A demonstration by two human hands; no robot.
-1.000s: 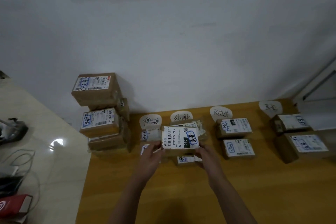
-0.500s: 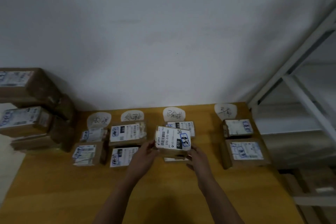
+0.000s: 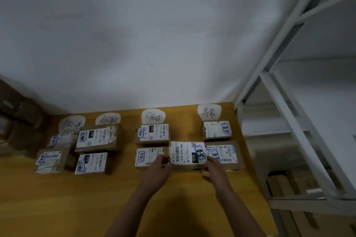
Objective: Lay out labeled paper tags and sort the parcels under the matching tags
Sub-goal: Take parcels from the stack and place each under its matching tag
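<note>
Both hands are gripping one brown parcel by its sides, left hand, right hand. White label is facing up, showing barcode, black "070" block, blue-ringed handwriting.

The held parcel has a label reading "070-070-A80" and, white on black, "070". Handwritten tags: the second tag says 处理中, the third tag 已完成, the fourth tag 异常 (the first tag is too blurred).
</note>
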